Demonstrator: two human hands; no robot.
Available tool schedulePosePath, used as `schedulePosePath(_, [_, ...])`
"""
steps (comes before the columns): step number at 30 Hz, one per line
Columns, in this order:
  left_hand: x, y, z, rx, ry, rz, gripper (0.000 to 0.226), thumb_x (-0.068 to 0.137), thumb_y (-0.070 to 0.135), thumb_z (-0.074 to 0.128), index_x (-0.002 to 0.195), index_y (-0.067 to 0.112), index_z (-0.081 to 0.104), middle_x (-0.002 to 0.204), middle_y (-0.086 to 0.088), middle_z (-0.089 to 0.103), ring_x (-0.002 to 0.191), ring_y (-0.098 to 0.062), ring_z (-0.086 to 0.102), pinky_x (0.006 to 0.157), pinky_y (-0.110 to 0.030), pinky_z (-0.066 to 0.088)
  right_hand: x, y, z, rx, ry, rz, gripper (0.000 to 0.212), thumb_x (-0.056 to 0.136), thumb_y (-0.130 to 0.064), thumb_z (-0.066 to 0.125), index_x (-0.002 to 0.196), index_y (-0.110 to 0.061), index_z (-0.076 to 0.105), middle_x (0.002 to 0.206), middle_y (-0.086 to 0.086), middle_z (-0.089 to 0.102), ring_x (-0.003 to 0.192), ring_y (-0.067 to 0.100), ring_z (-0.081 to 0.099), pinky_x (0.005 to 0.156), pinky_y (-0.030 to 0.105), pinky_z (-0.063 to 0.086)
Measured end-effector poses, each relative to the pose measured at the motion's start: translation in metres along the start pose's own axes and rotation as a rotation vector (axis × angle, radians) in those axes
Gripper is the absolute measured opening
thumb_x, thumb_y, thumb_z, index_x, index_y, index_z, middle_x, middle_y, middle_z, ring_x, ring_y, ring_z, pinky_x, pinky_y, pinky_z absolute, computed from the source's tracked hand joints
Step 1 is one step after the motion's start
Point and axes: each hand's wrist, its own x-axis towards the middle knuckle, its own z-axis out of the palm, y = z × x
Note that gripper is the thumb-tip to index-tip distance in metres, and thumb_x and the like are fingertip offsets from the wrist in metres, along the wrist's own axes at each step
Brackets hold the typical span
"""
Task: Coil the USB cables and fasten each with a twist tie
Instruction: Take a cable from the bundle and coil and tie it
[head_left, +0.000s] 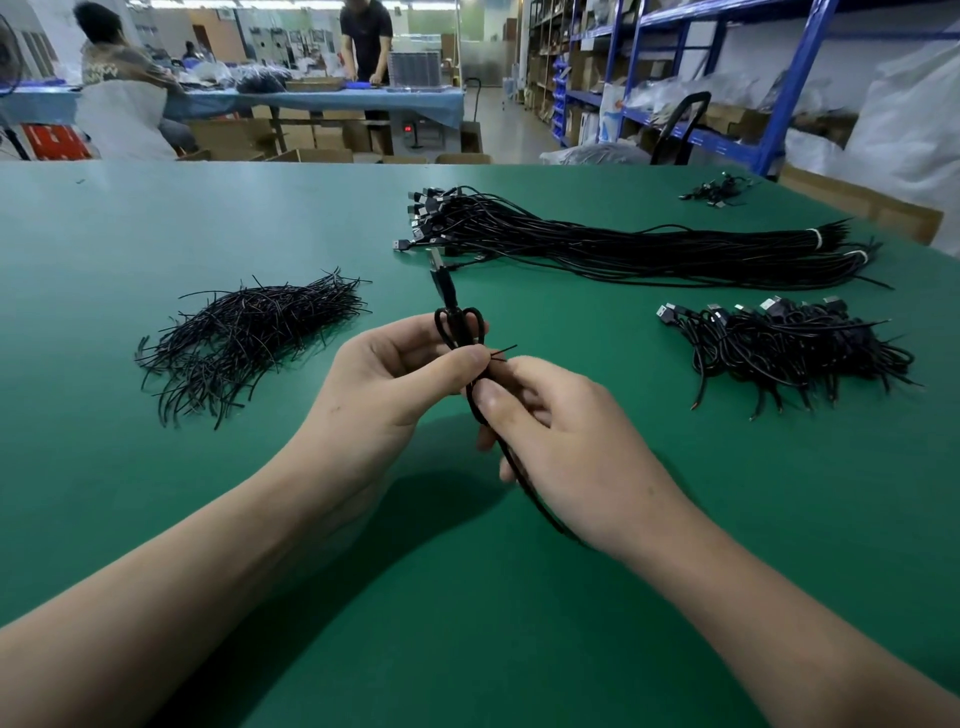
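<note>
A black USB cable (460, 325) folded into a narrow coil is held above the green table (156, 218), its plug pointing up and away. My left hand (395, 374) grips the coil at its middle, thumb pressed on top. My right hand (561, 431) pinches the coil just below, where the thin black ends of a twist tie (503, 350) stick out to the right. The coil's lower loops run under my right palm. A heap of loose black twist ties (244, 338) lies to the left.
A long bundle of uncoiled black USB cables (623, 244) lies across the far middle and right. A pile of coiled, tied cables (789, 348) sits at the right. A few more cables (714, 192) lie at the far right edge. Shelving and people stand beyond the table.
</note>
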Motion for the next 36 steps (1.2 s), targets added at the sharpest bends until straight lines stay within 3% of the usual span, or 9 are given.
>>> schedulePosePath(2, [0.0006, 0.0009, -0.0003, -0.007, 0.015, -0.002, 0.014, 0.077, 0.015, 0.081, 0.090, 0.019, 0.079, 0.090, -0.008, 0.077, 0.085, -0.017, 0.071, 0.088, -0.026, 0.057, 0.0004, 0.0024, -0.0017, -0.030, 0.129, -0.041, 0.017, 0.095, -0.046, 0.060, 0.094, -0.030, 0.065, 0.082, -0.009, 0.070, 0.068, 0.012, 0.064, 0.068, 0.043, 0.057])
schedulePosePath(7, [0.0003, -0.0013, -0.0007, 0.057, 0.004, -0.006, 0.014, 0.078, 0.018, 0.076, 0.089, 0.025, 0.080, 0.086, 0.000, 0.074, 0.078, -0.010, 0.066, 0.078, -0.022, 0.055, 0.0031, 0.0053, -0.0029, -0.067, 0.306, -0.119, 0.021, 0.091, -0.046, 0.067, 0.084, -0.028, 0.060, 0.074, -0.012, 0.064, 0.061, 0.008, 0.059, 0.055, 0.023, 0.047])
schedulePosePath(12, [-0.0013, -0.0028, -0.0006, 0.125, -0.009, 0.036, 0.011, 0.079, 0.016, 0.077, 0.087, 0.023, 0.078, 0.082, 0.006, 0.074, 0.075, -0.009, 0.071, 0.075, -0.019, 0.054, 0.0017, 0.0068, -0.0011, -0.200, 0.436, -0.100, 0.023, 0.086, -0.052, 0.063, 0.077, -0.031, 0.061, 0.069, -0.020, 0.063, 0.054, 0.009, 0.055, 0.051, 0.034, 0.051])
schedulePosePath(15, [-0.0027, -0.0046, 0.0002, 0.165, -0.005, 0.050, 0.013, 0.084, 0.005, 0.077, 0.088, 0.017, 0.077, 0.081, 0.004, 0.074, 0.075, -0.009, 0.073, 0.073, -0.017, 0.054, 0.0010, 0.0069, -0.0002, -0.214, 0.421, -0.135, 0.019, 0.090, -0.041, 0.066, 0.077, -0.028, 0.065, 0.065, -0.017, 0.064, 0.055, 0.010, 0.059, 0.054, 0.036, 0.052])
schedulePosePath(21, [-0.0011, -0.0039, 0.0020, 0.156, 0.036, 0.005, 0.010, 0.078, 0.018, 0.075, 0.088, 0.021, 0.076, 0.084, -0.003, 0.068, 0.077, -0.014, 0.066, 0.081, -0.033, 0.057, -0.0009, 0.0039, 0.0001, -0.384, 0.417, -0.307, 0.016, 0.093, -0.027, 0.068, 0.079, -0.022, 0.062, 0.063, -0.010, 0.058, 0.057, 0.014, 0.052, 0.054, 0.039, 0.047])
schedulePosePath(24, [-0.0012, -0.0038, 0.0021, 0.121, 0.015, -0.037, 0.013, 0.083, 0.013, 0.074, 0.094, 0.019, 0.074, 0.088, 0.002, 0.072, 0.081, -0.013, 0.066, 0.083, -0.040, 0.054, -0.0023, 0.0021, -0.0001, -0.482, 0.424, -0.390, 0.016, 0.093, -0.025, 0.068, 0.079, -0.021, 0.061, 0.068, -0.008, 0.061, 0.060, 0.017, 0.054, 0.054, 0.038, 0.047])
schedulePosePath(26, [-0.0008, -0.0044, 0.0012, 0.106, -0.006, -0.038, 0.015, 0.089, 0.007, 0.070, 0.099, 0.017, 0.072, 0.089, 0.006, 0.075, 0.080, -0.007, 0.066, 0.079, -0.036, 0.050, -0.0024, 0.0019, -0.0004, -0.505, 0.426, -0.414, 0.016, 0.094, -0.024, 0.067, 0.079, -0.021, 0.060, 0.070, -0.007, 0.061, 0.060, 0.018, 0.054, 0.053, 0.039, 0.046])
schedulePosePath(31, [-0.0003, -0.0035, 0.0003, 0.064, -0.077, 0.052, 0.016, 0.090, 0.000, 0.066, 0.098, 0.014, 0.068, 0.080, 0.012, 0.074, 0.067, 0.005, 0.061, 0.060, -0.007, 0.043, -0.0022, 0.0034, -0.0033, -0.449, 0.415, -0.426, 0.015, 0.096, -0.026, 0.063, 0.082, -0.022, 0.061, 0.081, -0.007, 0.069, 0.064, 0.016, 0.058, 0.055, 0.038, 0.047])
schedulePosePath(36, [-0.0017, -0.0033, -0.0001, 0.098, -0.139, 0.113, 0.012, 0.093, -0.001, 0.063, 0.103, 0.005, 0.066, 0.081, 0.012, 0.071, 0.066, 0.001, 0.065, 0.060, -0.005, 0.045, -0.0004, 0.0039, -0.0074, -0.396, 0.410, -0.408, 0.015, 0.095, -0.025, 0.065, 0.081, -0.024, 0.061, 0.070, -0.012, 0.059, 0.063, 0.012, 0.054, 0.055, 0.037, 0.045])
